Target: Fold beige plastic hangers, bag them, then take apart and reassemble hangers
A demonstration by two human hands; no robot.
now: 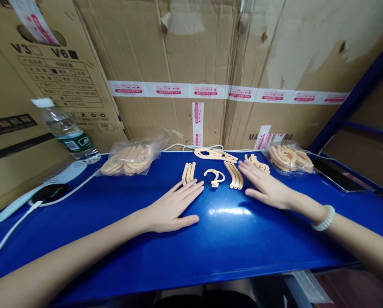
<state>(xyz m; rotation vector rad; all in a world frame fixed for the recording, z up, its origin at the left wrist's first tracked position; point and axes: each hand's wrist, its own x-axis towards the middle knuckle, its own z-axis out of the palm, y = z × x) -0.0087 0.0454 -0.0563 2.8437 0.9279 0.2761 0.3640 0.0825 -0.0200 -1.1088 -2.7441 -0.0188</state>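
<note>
The strips (234, 174) look like smooth plastic, the tabletop (230, 244) glossy, the cardboard (194, 55) matt.

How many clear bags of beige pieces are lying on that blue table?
2: one bag toward the back left of the table, near the water bottle; the other bag at the back right, beside a dark flat device.

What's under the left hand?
Beige strips run up to the left hand from its far side; blue tabletop shows around it. Whatever lies directly beneath is covered.
</note>
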